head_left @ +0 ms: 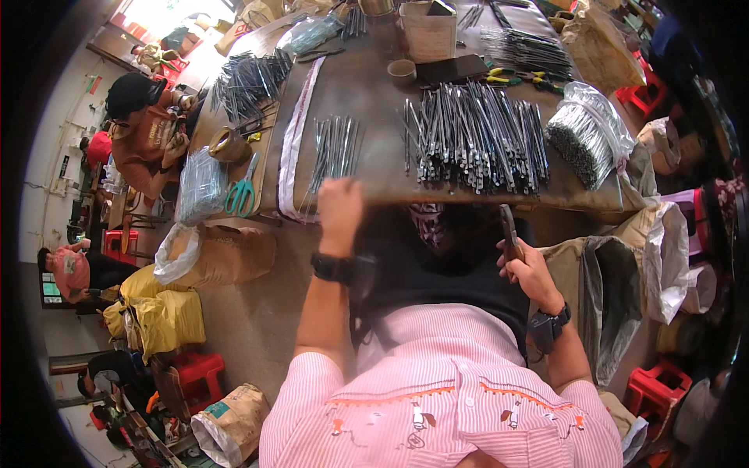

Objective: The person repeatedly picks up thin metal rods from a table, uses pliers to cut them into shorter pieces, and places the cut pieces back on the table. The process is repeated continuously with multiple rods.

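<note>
While hands (341,207) work, a brown shirt (134,156) bears lettering (160,134).

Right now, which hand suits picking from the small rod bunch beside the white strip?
Probably the left hand: it's at the near end of the small rod bunch. The right hand is farther, gripping a tool.

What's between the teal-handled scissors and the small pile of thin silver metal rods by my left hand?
A long, narrow whitish strip lies between the scissors and the rods, in the head view.

No clearly legible text; small pale lettering (162,131) on co-worker's orange-brown shirt (139,148), too blurred to read.
</note>
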